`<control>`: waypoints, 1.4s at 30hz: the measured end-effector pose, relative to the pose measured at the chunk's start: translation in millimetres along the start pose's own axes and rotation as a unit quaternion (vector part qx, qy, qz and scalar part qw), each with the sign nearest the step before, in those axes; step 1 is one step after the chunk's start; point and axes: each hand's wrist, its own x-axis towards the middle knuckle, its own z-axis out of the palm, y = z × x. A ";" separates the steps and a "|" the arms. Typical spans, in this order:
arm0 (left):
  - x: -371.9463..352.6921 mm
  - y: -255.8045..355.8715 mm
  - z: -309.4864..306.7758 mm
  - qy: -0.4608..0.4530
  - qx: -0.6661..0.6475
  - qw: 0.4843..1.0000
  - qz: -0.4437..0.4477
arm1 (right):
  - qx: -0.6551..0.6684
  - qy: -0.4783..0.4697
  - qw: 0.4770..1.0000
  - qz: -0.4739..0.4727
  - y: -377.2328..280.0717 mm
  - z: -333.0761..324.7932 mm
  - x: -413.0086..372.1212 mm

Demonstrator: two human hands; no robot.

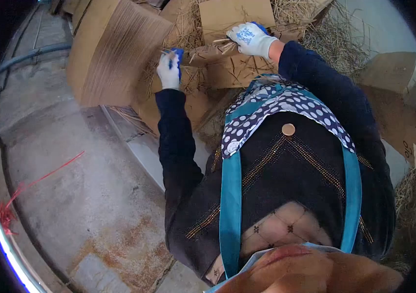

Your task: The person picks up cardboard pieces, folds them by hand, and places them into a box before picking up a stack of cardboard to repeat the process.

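Observation:
Both hands wear white gloves with blue palms. My left hand (170,71) is raised beside a stack of flat cardboard (115,53), its fingers closed around a few short straw stalks (167,51). My right hand (251,39) is over the near edge of an opened cardboard box (227,68), fingers curled down, with straw stalks sticking out beneath them. Its fingertips are partly hidden. Loose straw lies on the box's flap and around it. Behind my right hand stands an upright cardboard panel (235,18).
More straw (337,53) is heaped at the right, near another cardboard box (388,73). On the left, a blue hose (37,52) crosses the concrete floor (71,141), where red string (7,215) lies. A polka-dot apron (286,107) covers my front.

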 end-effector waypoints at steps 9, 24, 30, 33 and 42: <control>27.8 44.9 13.9 0.227 -0.228 0.937 -0.135 | -0.003 0.044 0.999 0.002 -6.6 -6.5 -2.2; 18.5 31.1 7.0 -0.158 0.359 0.878 0.275 | -0.024 0.027 0.999 -0.015 -6.5 2.6 2.7; 39.0 5.7 18.0 -0.012 -0.246 0.969 -0.027 | -0.017 0.021 1.000 -0.005 -5.8 1.5 3.8; 60.7 13.1 -9.1 0.132 -0.421 0.896 -0.057 | -0.020 0.041 0.999 -0.014 -7.7 -2.4 -1.2; 31.3 52.9 56.1 -0.203 0.094 0.966 0.130 | 0.021 -0.007 1.000 0.014 -10.7 -11.6 2.5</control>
